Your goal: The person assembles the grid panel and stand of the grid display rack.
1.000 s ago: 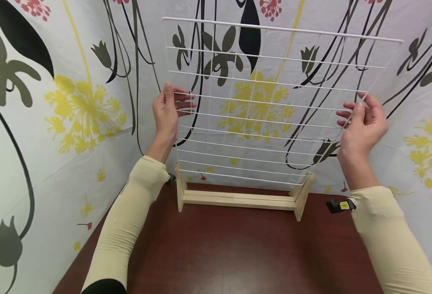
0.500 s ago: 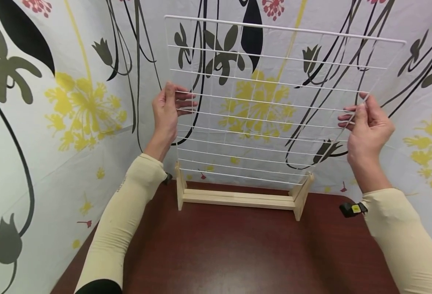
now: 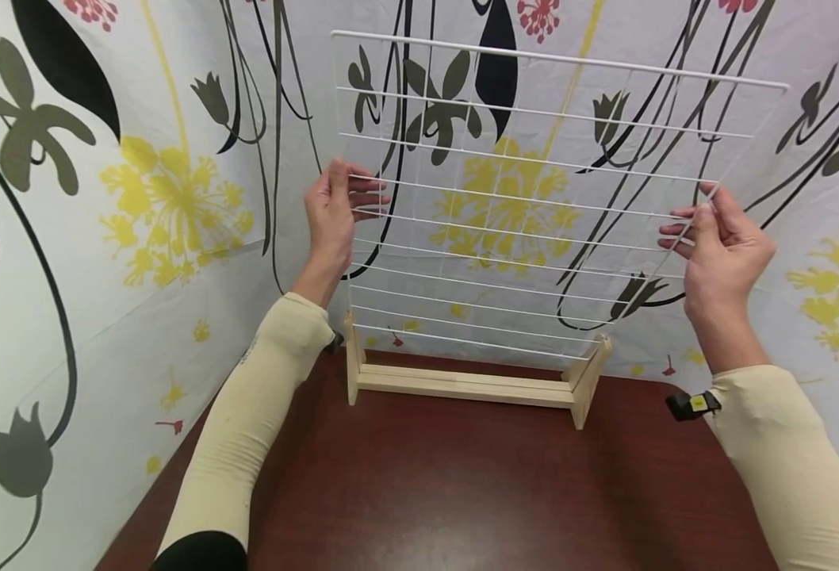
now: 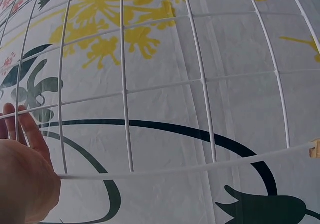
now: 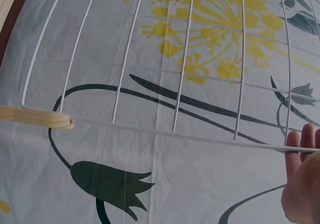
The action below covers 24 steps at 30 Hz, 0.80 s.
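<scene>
A white wire rack (image 3: 558,57) stands tilted up above a pale wooden stand (image 3: 462,385), its lower end between the stand's two side pieces. My left hand (image 3: 334,210) grips the rack's left side wire, with fingers behind the grid. On the opposite side, my right hand (image 3: 722,254) pinches the right side wire between thumb and fingers. In the left wrist view the left hand (image 4: 27,169) is at the frame's edge, fingertips behind the wires. The right wrist view shows the rack's lower corner beside a wooden end piece (image 5: 37,117) of the stand.
The stand sits toward the back of a dark red-brown table (image 3: 419,484). A white cloth (image 3: 198,333) with printed flowers hangs behind and at both sides, close behind the rack. A small black device (image 3: 691,406) is strapped at the right wrist.
My right hand has shifted slightly right and a little down along the rack's side wire. The left hand keeps its hold. The rack's tilt looks nearly the same.
</scene>
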Each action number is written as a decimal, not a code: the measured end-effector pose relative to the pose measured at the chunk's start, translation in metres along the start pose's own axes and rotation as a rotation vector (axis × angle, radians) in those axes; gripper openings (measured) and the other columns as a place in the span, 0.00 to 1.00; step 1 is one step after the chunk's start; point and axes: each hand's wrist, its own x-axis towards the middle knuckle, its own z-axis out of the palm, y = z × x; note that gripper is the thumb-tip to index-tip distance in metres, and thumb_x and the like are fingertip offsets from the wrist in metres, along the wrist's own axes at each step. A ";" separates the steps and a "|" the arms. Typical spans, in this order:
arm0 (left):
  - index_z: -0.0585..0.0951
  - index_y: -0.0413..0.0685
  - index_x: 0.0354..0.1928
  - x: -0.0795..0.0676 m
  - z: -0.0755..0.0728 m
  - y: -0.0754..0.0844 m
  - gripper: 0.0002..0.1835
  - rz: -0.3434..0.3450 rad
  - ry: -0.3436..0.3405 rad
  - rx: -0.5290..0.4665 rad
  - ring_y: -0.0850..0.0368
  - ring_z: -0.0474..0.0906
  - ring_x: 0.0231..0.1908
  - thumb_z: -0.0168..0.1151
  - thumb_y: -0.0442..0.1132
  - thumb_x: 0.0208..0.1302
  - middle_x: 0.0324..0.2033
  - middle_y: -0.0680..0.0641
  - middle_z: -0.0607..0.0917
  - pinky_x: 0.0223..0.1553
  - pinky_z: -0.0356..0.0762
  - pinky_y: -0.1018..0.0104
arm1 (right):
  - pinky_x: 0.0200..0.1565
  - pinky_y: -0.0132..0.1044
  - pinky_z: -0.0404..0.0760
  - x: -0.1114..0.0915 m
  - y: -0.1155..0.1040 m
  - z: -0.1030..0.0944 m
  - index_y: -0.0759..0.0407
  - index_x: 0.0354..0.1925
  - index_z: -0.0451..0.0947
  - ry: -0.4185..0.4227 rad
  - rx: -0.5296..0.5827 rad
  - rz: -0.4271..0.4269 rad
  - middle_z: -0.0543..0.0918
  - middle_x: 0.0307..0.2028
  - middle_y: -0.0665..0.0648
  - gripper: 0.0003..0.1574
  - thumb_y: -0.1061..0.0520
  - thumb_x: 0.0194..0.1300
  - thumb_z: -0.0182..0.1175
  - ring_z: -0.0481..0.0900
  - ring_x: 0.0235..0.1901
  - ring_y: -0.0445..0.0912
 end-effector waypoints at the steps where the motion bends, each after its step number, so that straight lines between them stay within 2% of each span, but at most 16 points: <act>1: 0.84 0.45 0.41 0.000 0.001 -0.001 0.27 0.005 0.002 0.004 0.47 0.93 0.34 0.43 0.57 0.84 0.37 0.40 0.93 0.39 0.90 0.45 | 0.33 0.37 0.90 0.000 0.000 0.000 0.66 0.56 0.86 0.005 -0.003 0.005 0.91 0.33 0.63 0.16 0.63 0.71 0.67 0.90 0.25 0.50; 4: 0.83 0.45 0.41 0.000 0.002 -0.003 0.27 0.013 0.007 0.020 0.51 0.93 0.33 0.42 0.56 0.85 0.35 0.45 0.93 0.40 0.89 0.42 | 0.33 0.37 0.90 0.001 0.000 0.000 0.66 0.55 0.86 0.020 0.007 0.017 0.91 0.33 0.63 0.16 0.64 0.71 0.67 0.90 0.25 0.50; 8: 0.83 0.46 0.40 0.000 0.002 -0.004 0.26 0.004 0.028 0.018 0.51 0.93 0.32 0.43 0.55 0.85 0.34 0.47 0.93 0.38 0.90 0.47 | 0.34 0.39 0.90 0.003 0.002 0.001 0.68 0.55 0.86 0.028 0.044 0.027 0.91 0.32 0.64 0.16 0.65 0.70 0.67 0.91 0.26 0.52; 11: 0.84 0.46 0.40 0.000 0.001 -0.004 0.26 -0.005 0.044 0.008 0.52 0.93 0.32 0.44 0.56 0.85 0.34 0.47 0.93 0.36 0.91 0.52 | 0.34 0.40 0.90 0.004 0.003 0.003 0.69 0.55 0.85 0.028 0.063 0.028 0.91 0.32 0.64 0.17 0.66 0.70 0.67 0.91 0.25 0.52; 17: 0.83 0.45 0.41 -0.001 -0.001 -0.007 0.27 -0.017 0.053 0.003 0.50 0.93 0.32 0.46 0.59 0.83 0.35 0.44 0.93 0.35 0.91 0.54 | 0.34 0.39 0.90 0.004 0.005 0.004 0.70 0.55 0.85 0.016 0.051 0.011 0.91 0.32 0.65 0.18 0.65 0.69 0.69 0.91 0.26 0.52; 24: 0.83 0.42 0.43 -0.007 -0.011 -0.022 0.28 -0.049 0.061 0.001 0.48 0.93 0.33 0.46 0.59 0.82 0.34 0.43 0.93 0.34 0.91 0.53 | 0.36 0.38 0.90 0.001 0.013 -0.002 0.67 0.57 0.86 -0.018 0.014 0.029 0.92 0.33 0.63 0.19 0.64 0.70 0.68 0.92 0.27 0.50</act>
